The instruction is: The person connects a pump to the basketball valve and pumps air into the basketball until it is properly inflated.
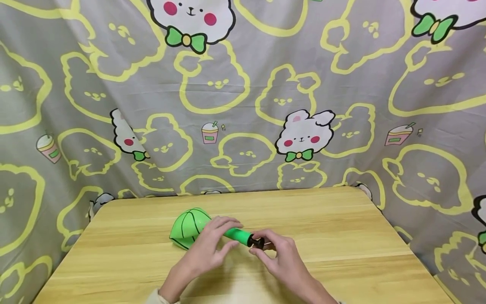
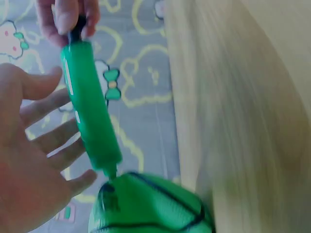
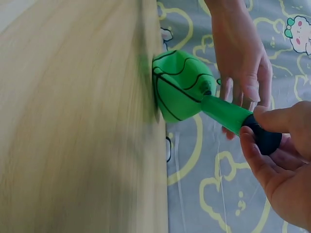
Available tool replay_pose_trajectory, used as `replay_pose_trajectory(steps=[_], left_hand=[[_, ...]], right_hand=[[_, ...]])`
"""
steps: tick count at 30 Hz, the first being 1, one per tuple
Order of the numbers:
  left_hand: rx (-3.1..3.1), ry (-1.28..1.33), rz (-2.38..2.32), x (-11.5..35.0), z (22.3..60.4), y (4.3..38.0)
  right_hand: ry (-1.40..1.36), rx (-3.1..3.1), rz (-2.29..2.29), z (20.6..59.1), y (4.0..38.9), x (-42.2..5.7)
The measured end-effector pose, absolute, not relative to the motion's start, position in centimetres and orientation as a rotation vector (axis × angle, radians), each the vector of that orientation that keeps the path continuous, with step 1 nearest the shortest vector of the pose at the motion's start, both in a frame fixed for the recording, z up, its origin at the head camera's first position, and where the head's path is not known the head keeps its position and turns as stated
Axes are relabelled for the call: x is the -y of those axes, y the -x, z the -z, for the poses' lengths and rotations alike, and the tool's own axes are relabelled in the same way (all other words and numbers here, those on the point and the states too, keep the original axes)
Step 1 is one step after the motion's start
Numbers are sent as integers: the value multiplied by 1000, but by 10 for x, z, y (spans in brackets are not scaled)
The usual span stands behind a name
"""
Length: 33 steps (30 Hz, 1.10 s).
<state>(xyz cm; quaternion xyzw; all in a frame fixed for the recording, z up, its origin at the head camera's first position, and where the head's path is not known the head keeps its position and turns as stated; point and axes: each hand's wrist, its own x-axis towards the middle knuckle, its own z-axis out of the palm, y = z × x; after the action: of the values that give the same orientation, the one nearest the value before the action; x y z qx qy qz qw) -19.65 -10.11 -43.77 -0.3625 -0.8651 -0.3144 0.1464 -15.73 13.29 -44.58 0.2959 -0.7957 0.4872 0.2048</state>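
A green hand pump with a black handle is joined by its nozzle to a partly inflated green ball with black lines. The ball rests on the table, dented on one side. With thumb and fingers my right hand grips the black handle, which sits close against the barrel's end. My left hand is spread beside the barrel, its fingers straight and partly behind it in the left wrist view. From the right wrist view, the nozzle enters the ball between black lines.
The wooden table has rounded far corners. Behind it and at both sides hangs a grey curtain with yellow outlines and white cartoon animals.
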Motion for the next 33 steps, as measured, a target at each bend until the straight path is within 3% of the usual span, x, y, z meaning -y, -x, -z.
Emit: replay_pose_trajectory(steps=[11,33], left_hand=[[2403,1152,965,86,448,186],[2377,1026,963,96,452,190]], right_hand=[[-860,2146,-1347,445,150,-125],[-875,2155,-1310,424,140,-144]])
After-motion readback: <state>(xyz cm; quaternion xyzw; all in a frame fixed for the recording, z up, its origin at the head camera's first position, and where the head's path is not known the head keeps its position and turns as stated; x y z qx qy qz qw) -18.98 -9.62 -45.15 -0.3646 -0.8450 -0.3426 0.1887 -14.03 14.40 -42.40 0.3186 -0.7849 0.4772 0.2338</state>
